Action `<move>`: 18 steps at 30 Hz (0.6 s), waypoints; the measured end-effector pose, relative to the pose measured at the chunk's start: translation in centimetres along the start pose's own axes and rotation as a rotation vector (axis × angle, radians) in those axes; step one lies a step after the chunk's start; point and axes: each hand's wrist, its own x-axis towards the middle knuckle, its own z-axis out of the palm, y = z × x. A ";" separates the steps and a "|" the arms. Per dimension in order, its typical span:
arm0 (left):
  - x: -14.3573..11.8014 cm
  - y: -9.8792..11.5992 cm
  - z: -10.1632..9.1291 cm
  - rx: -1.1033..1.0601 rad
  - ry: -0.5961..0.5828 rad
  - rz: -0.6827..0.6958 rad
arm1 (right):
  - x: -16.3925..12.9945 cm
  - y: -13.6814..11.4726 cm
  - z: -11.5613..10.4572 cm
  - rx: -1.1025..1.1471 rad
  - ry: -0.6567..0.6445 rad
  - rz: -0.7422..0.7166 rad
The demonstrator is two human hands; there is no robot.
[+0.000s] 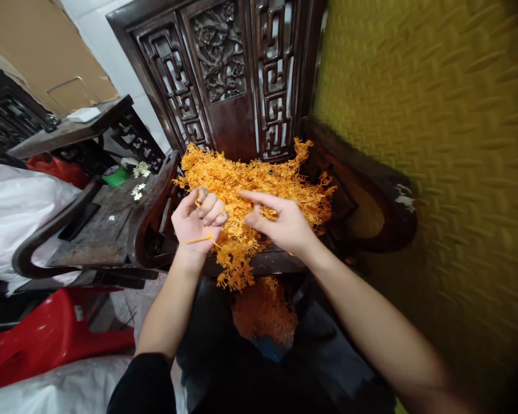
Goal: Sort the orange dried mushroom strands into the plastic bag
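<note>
A big heap of orange, branching, plastic-looking sprigs (224, 172) fills the seat of a dark carved wooden chair and hangs over its front edge. My left hand (200, 221) is turned palm up in front of the heap, fingers curled in. A thin orange stem (196, 239) lies across its wrist, and a bit of orange shows between thumb and fingers. To the right, my right hand (280, 223) hovers over the sprigs, index finger stretched out and thumb apart. Nothing shows between those fingers; the lower ones are partly hidden.
More orange sprigs (267, 310) sit below, between my knees. The carved chair back (233, 123) rises behind the heap. On the left stand another wooden chair (99, 236) with small pale flower pieces, a red plastic chair (47, 333) and white sacks (21, 213). A yellow textured surface (435, 144) borders the right.
</note>
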 end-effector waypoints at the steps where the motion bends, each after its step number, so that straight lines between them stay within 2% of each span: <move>1: 0.0 -0.3 0.2 0.002 -0.007 -0.031 | -0.1 0.1 0.5 -0.079 -0.029 -0.045; 3: 0.0 -0.9 0.8 -0.001 -0.025 -0.088 | -0.3 0.4 1.6 -0.156 0.004 -0.126; 4: 0.0 -1.1 1.2 -0.001 -0.033 -0.107 | -0.3 0.5 2.2 -0.131 0.082 -0.138; 7: 0.1 -1.2 2.0 0.014 -0.026 -0.139 | 0.1 0.6 2.7 0.112 0.300 -0.078; 10: 0.2 -0.5 1.6 -0.002 -0.016 -0.184 | 1.5 0.1 -0.2 0.441 0.490 -0.055; 11: 0.1 -0.2 1.2 -0.024 -0.015 -0.177 | 2.1 -0.1 -1.8 0.523 0.634 -0.090; 13: 0.0 0.4 0.3 -0.071 -0.003 -0.104 | 3.1 0.1 -4.9 0.509 0.866 -0.176; 14: -0.1 0.7 0.0 -0.086 0.009 -0.049 | 3.3 0.4 -6.0 0.468 0.859 -0.151; 15: -0.2 0.8 -0.2 -0.091 0.019 0.003 | 3.4 0.7 -6.6 0.431 0.792 -0.079; 16: -0.3 0.9 -0.3 -0.086 0.022 0.044 | 3.3 1.2 -6.6 0.372 0.648 0.021; 18: -0.5 0.9 -0.2 -0.052 0.007 0.092 | 2.6 1.8 -5.4 0.224 0.384 0.110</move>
